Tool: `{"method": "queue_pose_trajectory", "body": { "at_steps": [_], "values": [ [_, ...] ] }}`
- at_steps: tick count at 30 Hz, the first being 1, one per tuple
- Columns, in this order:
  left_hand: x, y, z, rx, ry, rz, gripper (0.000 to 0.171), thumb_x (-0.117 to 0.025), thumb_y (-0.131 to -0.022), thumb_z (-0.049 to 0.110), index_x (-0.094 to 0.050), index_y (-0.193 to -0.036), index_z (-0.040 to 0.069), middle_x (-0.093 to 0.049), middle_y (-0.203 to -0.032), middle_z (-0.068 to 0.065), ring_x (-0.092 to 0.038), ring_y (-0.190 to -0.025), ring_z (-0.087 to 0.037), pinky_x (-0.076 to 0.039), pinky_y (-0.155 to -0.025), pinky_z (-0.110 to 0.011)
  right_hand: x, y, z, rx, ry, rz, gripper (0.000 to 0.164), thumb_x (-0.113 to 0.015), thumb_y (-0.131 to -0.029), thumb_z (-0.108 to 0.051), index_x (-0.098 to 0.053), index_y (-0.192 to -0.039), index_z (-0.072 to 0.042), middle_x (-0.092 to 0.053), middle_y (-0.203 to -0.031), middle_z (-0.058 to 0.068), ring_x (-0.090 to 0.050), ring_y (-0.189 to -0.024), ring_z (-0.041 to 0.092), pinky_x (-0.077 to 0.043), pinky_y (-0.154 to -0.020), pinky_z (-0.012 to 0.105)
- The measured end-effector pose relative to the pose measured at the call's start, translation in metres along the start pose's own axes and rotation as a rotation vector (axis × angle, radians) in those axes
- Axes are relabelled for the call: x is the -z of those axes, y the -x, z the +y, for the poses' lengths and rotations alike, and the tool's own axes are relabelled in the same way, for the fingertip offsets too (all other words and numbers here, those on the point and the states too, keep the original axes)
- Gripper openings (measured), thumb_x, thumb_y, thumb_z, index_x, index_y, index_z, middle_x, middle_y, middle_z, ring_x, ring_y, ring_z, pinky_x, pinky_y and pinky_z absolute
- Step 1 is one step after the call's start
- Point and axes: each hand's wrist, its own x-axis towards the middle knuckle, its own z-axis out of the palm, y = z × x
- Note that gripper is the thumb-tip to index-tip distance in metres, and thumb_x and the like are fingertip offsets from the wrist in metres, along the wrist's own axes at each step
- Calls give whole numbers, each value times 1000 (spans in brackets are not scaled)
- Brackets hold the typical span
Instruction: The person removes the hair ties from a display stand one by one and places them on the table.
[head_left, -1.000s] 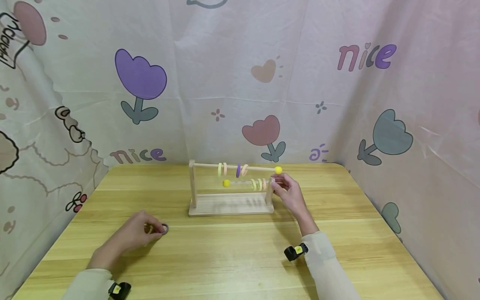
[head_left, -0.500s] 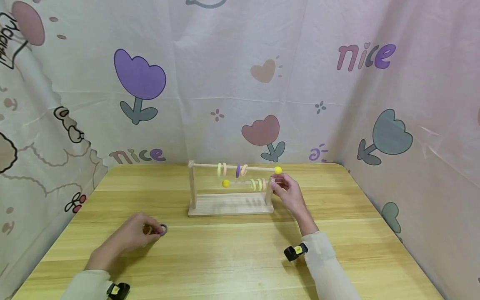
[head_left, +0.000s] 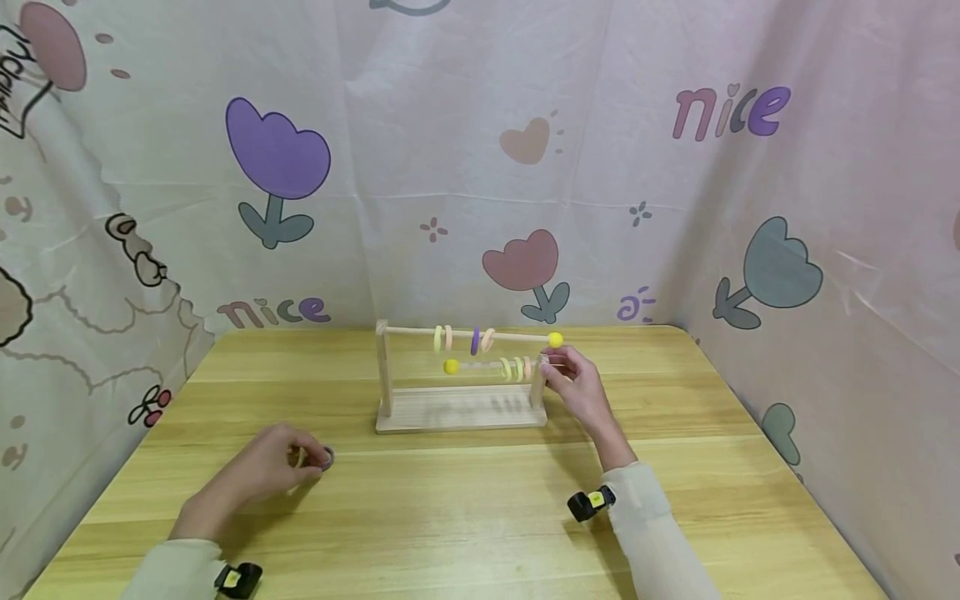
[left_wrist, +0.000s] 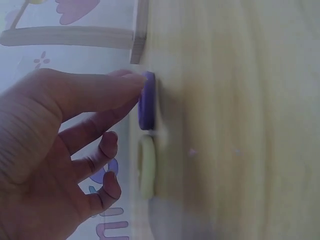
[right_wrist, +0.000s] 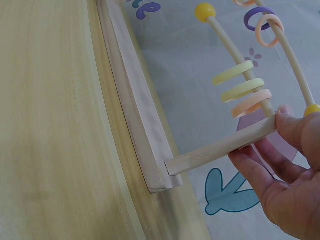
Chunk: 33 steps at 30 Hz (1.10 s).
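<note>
In the head view my left hand (head_left: 273, 462) is low over the table's left side. Its thumb and index finger pinch a purple ring (left_wrist: 147, 102), which stands nearly edge-on in the left wrist view. Right beside that ring, under the curled other fingers, is a pale yellow ring (left_wrist: 147, 167). My right hand (head_left: 581, 387) grips the top of the short right post (right_wrist: 225, 145) of a wooden rack, thumb on the end and fingers beneath. The rack's lower rod (right_wrist: 230, 45) carries yellow and peach rings; its upper rod (head_left: 517, 337) holds yellow, peach and purple ones.
The rack's flat base (head_left: 461, 408) rests on the wooden table (head_left: 450, 517). Yellow balls cap the free ends of the upper rod (head_left: 555, 340) and lower rod. A printed cloth (head_left: 420, 125) hangs behind and along both sides of the table.
The purple ring has turned in my left fingers, its hole showing less than before. My right hand keeps its grip on the post, and the rack has stayed in place.
</note>
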Motion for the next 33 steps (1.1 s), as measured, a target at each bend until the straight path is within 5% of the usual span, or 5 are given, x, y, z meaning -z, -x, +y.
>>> {"method": "queue_pose_trajectory", "body": {
  "at_steps": [4,9,15,24,33],
  "values": [
    [2,-2,5,-48,-3,10,13,-86,-81,11,-80,-89,19,-76,-87,11,-59,-77,3,-52,-68,-22,0,0,-1,1,4,-3,29,-63,-102,-7,-61,-130,3,-63,-127,25,-64,-108,18,-63,-93,34],
    [2,-4,16,-117,-18,102,16,-86,-81,9,-80,-91,18,-76,-87,6,-58,-75,-3,-51,-66,-24,0,1,-2,-4,-1,-1,29,-63,-102,-7,-61,-130,2,-63,-128,26,-64,-108,18,-63,-93,34],
    [-3,-11,29,-132,13,173,20,-86,-80,5,-79,-97,14,-77,-95,-1,-54,-75,-7,-47,-61,-21,0,0,-1,1,2,3,29,-64,-102,-6,-62,-129,2,-63,-126,25,-65,-105,17,-63,-91,33],
    [-20,-36,47,-170,60,181,24,-83,-82,4,-79,-103,13,-77,-97,-3,-57,-77,-7,-51,-65,-23,0,2,2,10,-3,9,29,-64,-101,-6,-62,-128,4,-63,-125,25,-65,-105,16,-61,-97,48],
    [-33,-61,71,-234,133,167,18,-81,-84,1,-78,-100,8,-76,-95,-7,-58,-77,-12,-53,-67,-25,0,2,0,-1,-8,8,30,-64,-101,-6,-62,-129,3,-63,-127,25,-64,-108,21,-62,-96,42]
  ]
}}
